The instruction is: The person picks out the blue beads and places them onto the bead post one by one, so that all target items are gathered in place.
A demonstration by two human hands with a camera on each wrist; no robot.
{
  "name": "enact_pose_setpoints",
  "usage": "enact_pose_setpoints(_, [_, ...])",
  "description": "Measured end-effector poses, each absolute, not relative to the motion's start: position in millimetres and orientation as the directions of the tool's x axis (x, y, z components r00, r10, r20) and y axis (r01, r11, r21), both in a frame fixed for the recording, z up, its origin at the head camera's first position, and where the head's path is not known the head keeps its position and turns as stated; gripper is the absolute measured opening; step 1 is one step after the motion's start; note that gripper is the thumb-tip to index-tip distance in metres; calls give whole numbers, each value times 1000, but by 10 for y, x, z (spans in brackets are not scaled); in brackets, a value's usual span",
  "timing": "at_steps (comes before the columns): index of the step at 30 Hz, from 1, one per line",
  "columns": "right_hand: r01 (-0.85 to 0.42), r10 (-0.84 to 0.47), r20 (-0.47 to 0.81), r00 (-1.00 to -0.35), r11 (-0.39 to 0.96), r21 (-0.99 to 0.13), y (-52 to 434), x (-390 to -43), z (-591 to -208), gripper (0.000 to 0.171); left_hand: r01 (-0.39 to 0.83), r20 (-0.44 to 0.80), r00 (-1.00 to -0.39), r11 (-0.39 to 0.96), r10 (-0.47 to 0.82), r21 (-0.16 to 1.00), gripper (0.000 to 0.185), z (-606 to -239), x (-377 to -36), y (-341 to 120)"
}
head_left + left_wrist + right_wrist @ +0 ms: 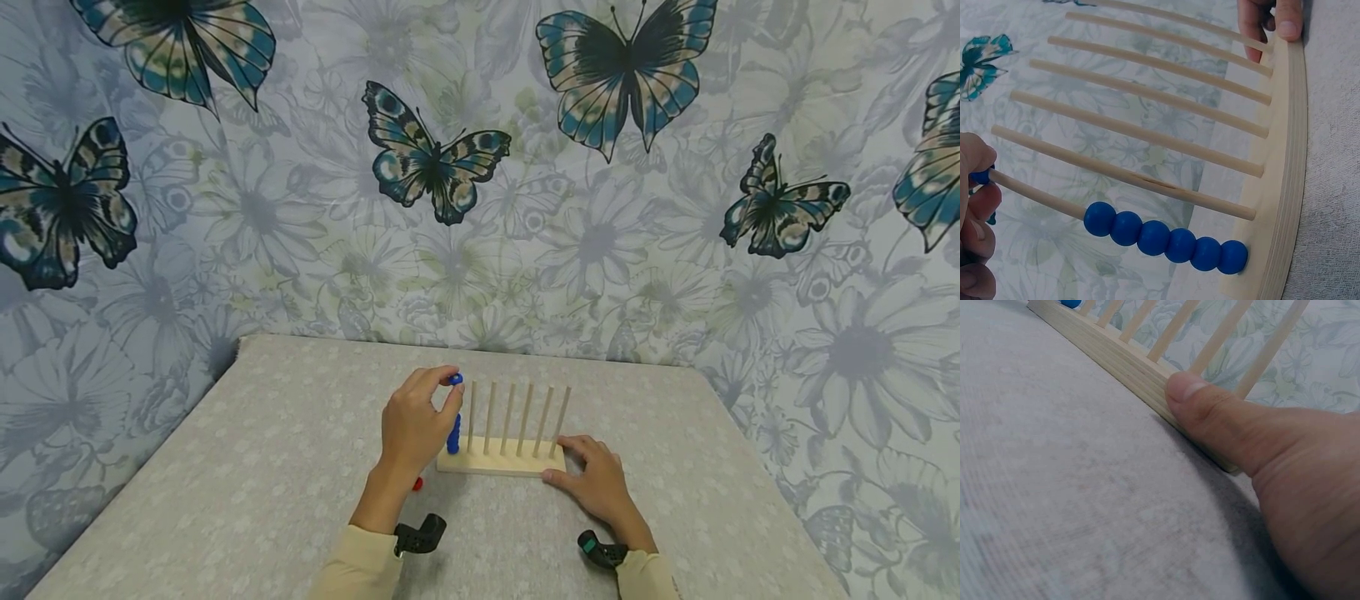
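A wooden rack (498, 463) with several upright pegs stands on the table. Its leftmost peg (1041, 195) carries a stack of several blue beads (1166, 237). My left hand (415, 427) pinches one more blue bead (454, 379) at the top of that peg; the same bead (980, 176) shows at the peg's tip in the left wrist view. My right hand (592, 479) holds the right end of the rack's base, thumb (1192, 394) pressed on its front edge (1116, 359) and fingers behind.
A small red bead (417, 483) lies on the grey patterned tablecloth (247, 467) just left of the rack, under my left wrist. A butterfly-print cloth (480, 167) hangs behind the table. Table edges run at the far left and right.
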State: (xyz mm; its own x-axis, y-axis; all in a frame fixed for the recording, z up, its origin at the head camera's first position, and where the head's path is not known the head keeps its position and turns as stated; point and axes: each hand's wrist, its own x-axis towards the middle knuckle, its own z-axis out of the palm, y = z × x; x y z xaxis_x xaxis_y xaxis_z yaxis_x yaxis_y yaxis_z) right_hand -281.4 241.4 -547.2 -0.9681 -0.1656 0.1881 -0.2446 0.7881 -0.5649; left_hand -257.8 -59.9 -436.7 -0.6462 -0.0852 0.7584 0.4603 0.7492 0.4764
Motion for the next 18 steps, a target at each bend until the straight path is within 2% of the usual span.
enact_pose_setpoints(18, [-258, -171, 204, -964, 787, -560, 2416, -2818, -5490, 72, 449, 748, -657, 751, -91, 485, 24, -4373, -2580, -603])
